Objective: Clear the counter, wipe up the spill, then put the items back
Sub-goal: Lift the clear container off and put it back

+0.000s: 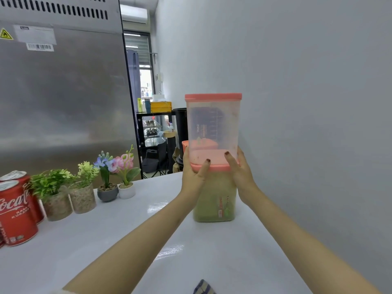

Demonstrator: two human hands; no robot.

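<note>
White table (127,240) between a steel fridge (63,92) on the left and a grey wall (307,102) on the right. Both hands grasp the base of a clear pink-lidded box (214,124): left hand (194,175) on its left side, right hand (241,172) on its right. The box is upright on the lid of a green-filled box (214,198), which stands on the table by the wall. Cans (14,211) and potted plants (82,187) line the left edge. Cloth (203,288) at the near edge.

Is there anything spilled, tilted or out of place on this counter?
Nothing stands out. The counter shows glare but no visible spill. The left hand and right hand hold the upper container upright on the green container; cans and plants stand upright.
</note>
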